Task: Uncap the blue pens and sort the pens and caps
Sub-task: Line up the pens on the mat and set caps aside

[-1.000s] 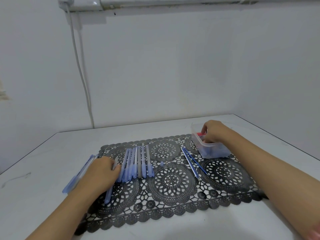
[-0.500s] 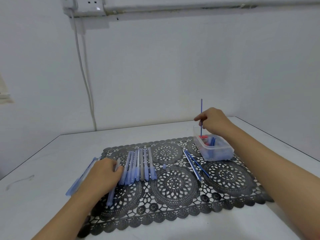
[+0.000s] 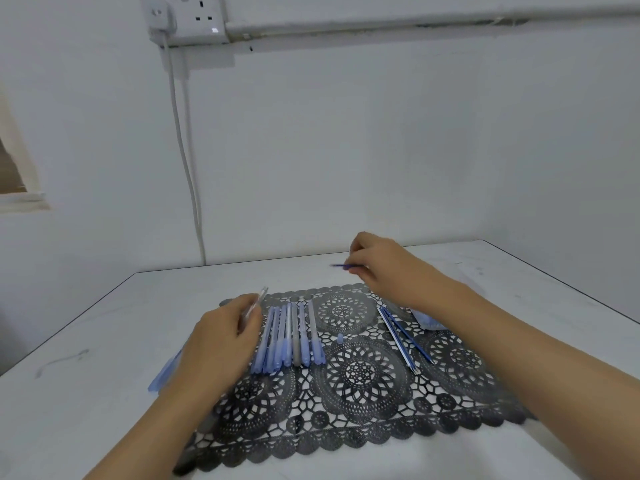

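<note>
No legible writing

The pens (image 3: 287, 336) on the mat (image 3: 360, 427) and the socket (image 3: 204, 17) on the wall high above the mat show no letters, numbers or brand marks that can be read; any print is too small or blurred.

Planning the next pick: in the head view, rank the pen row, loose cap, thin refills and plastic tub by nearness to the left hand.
1. Pen row: beside the left hand, on the mat, left part.
2. Loose cap: mid-mat, right of the row.
3. Thin refills: right of centre.
4. Plastic tub: far right, partly behind the right forearm.
</note>
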Available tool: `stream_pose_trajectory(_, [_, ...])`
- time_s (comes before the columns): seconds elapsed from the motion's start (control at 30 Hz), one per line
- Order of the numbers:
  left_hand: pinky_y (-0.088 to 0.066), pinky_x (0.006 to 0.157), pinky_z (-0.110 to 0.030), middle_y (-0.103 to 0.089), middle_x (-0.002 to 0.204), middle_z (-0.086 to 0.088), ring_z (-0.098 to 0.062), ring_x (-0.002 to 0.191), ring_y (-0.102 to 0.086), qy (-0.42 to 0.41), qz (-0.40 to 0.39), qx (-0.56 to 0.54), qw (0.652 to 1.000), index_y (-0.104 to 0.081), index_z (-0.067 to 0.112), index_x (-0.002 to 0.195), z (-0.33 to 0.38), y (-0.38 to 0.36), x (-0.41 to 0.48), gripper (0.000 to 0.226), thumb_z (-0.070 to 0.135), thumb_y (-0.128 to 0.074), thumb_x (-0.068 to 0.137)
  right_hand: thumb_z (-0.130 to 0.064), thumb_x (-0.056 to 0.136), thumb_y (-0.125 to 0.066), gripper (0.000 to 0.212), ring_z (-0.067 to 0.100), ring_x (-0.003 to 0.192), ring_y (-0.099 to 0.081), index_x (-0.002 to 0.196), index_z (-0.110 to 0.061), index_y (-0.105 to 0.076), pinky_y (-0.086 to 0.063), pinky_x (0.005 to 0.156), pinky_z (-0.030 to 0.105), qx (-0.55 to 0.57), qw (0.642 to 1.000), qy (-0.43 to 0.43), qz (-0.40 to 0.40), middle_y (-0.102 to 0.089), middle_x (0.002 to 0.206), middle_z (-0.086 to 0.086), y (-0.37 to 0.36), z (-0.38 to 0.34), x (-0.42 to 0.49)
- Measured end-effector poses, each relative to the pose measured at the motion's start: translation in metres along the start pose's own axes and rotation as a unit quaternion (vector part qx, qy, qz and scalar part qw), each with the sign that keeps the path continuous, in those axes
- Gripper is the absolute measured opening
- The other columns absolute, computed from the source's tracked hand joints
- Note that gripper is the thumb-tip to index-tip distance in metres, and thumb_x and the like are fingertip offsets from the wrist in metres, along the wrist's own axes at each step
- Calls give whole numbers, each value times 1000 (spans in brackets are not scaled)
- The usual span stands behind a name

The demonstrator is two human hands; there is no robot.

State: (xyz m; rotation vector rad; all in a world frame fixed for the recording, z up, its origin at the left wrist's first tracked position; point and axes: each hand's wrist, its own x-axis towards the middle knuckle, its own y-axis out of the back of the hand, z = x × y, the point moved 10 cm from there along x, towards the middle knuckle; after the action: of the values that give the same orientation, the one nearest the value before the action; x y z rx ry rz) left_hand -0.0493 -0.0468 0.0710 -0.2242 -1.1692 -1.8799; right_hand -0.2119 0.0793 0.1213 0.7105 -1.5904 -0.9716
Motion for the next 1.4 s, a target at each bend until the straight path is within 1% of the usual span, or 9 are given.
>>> stream_pose_trajectory(0.13, [-34,54,-26,-48,53,10,-3,57,-49,-9,-3,27,1000,-58,31,118,2,1,0,31,38,-40,94,12,84,-46,71,19,101,-55,141,-29,-35,-48,81,35,-5,995,38,-91,-50,118,0,-33,-23,-8])
stream_pose_trajectory(0.23, [-41,57,-27,-54,54,11,-2,60,-52,-14,-22,28,999,-61,36,111,4,-1,-1,30,46,-39,93,13,78,-41,89,20,84,-54,144,-42,-18,-48,65,35,-77,989,96,-85,-50,105,-1,-45,-38,-14])
stream_pose_trajectory(0.37, [-41,53,-24,-56,50,5,-2,54,-53,-24,-55,53,997,-63,39,98,7,-6,-2,25,49,-41,92,10,79,-47,84,22,67,-50,141,-43,-30,-37,54,33,-115,980,158,-27,-55,86,2,-46,-57,-17])
stream_pose_trajectory(0.5, [-38,51,-19,-59,56,-2,-7,54,-55,-48,-81,62,994,-62,42,95,13,-13,-3,24,53,-40,91,5,51,-75,90,14,44,-43,127,-38,-52,-22,42,23,-157,978,132,39,-51,61,-6,-43,-52,-18])
stream_pose_trajectory(0.6, [-44,56,-21,-60,57,-2,-7,56,-56,-57,-87,56,993,-63,42,100,17,-14,-5,26,52,-41,91,1,52,-78,84,11,44,-28,123,-38,-55,-13,36,20,-147,980,131,32,-49,56,-6,-45,-55,-18])
stream_pose_trajectory(0.73, [-38,52,-19,-50,48,2,-5,50,-51,-74,-86,59,992,-64,40,104,23,-13,-7,28,51,-41,91,-3,57,-77,73,12,45,-26,120,-37,-60,0,44,14,-146,980,130,46,-49,53,-6,-38,-62,-20])
stream_pose_trajectory(1.1, [-32,50,-13,-50,45,3,-7,52,-53,-100,-81,31,991,-65,39,110,31,-12,-11,28,48,-45,91,-4,55,-79,65,14,40,-46,111,-33,-66,-2,43,13,-141,978,138,62,-52,54,-8,-33,-70,-22])
stream_pose_trajectory(1.3, [-27,48,-11,-47,40,9,1,50,-51,-114,-82,24,990,-66,36,110,35,-12,-11,29,46,-45,92,-16,74,-34,52,12,42,-51,109,-33,-67,-12,34,17,-104,980,150,82,-58,60,-11,-28,-73,-24])
stream_pose_trajectory(1.4, [-30,47,-11,-44,38,8,1,50,-50,-120,-86,26,989,-67,34,109,36,-13,-12,29,45,-46,92,-15,74,-37,49,12,44,-54,107,-33,-68,-23,33,18,-100,978,158,92,-61,63,-12,-30,-73,-24])
